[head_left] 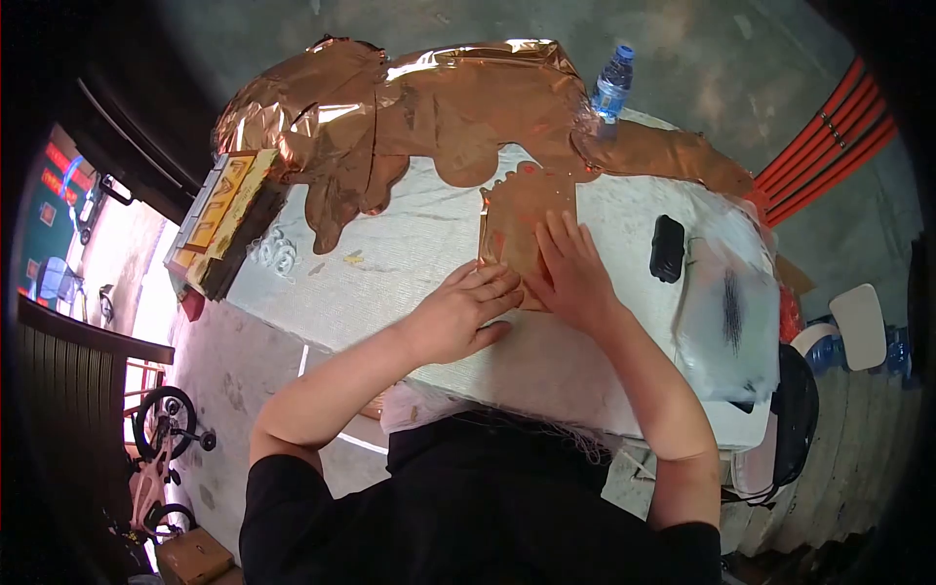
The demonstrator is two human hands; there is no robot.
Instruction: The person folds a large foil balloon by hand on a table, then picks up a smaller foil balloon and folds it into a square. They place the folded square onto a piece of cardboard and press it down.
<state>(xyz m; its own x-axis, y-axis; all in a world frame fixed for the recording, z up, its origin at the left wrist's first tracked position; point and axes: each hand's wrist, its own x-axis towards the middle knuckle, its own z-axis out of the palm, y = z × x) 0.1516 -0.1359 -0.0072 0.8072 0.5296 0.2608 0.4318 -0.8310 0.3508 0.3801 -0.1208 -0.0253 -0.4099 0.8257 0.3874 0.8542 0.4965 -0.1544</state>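
Observation:
A flat piece of copper-coloured foil (522,210) lies in front of me on the white-covered table, with a scalloped upper edge. My right hand (573,273) rests on its right part, fingers stretched out and spread. Over its lower left edge lies my left hand (463,310), fingers loosely extended and thumb apart; part of the edge is hidden beneath it. The foil's far end meets a large copper foil shape (478,93), partly puffed up and creased, stretching across the back of the table.
A water bottle (612,86) stands at the back. To the left are a yellow box (219,219) and white string (275,255). A black case (667,249) and clear plastic bag (726,331) lie right. Red chairs (829,141) stand beyond the table.

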